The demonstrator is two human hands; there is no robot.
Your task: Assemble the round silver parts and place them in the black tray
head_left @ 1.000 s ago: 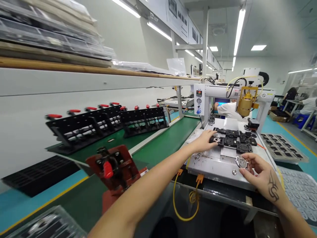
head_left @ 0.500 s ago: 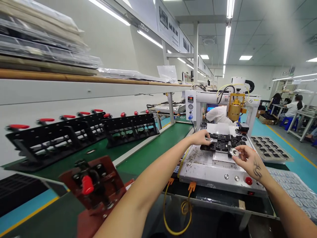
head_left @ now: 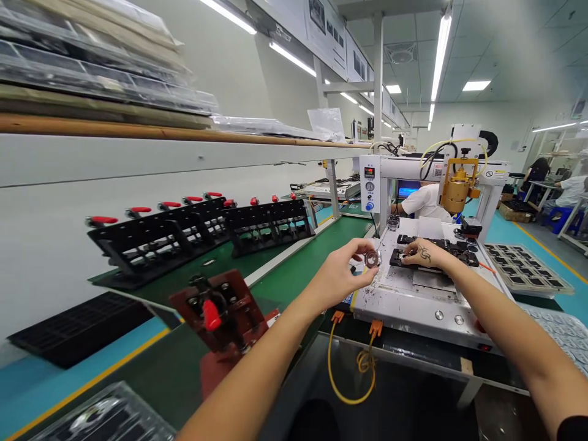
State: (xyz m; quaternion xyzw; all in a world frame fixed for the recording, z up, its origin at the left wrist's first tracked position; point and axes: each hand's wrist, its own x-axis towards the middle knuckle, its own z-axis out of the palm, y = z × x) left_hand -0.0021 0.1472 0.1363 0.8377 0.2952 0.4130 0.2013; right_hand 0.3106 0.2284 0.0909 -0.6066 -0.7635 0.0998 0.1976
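My left hand [head_left: 344, 272] holds a small round ring-shaped part [head_left: 372, 259] between thumb and fingers, just left of the white machine's bed [head_left: 413, 300]. My right hand [head_left: 425, 252] reaches onto the black fixture [head_left: 466, 254] on that bed, its fingertips pinched at the fixture's left end. Whatever lies between those fingertips is too small to make out. Above and behind the fixture hangs the machine's gold-coloured head [head_left: 456, 191].
A red-brown clamp fixture [head_left: 229, 312] stands at the lower left, near my left forearm. Black racks with red handles [head_left: 160, 236] line the green bench. Right of the machine lies a tray of black parts [head_left: 528, 269]. A person in white [head_left: 429, 202] sits behind the machine.
My left hand has drawn back from the fixture and now holds the ring part up. My right hand has moved left onto the fixture. The view has turned left.
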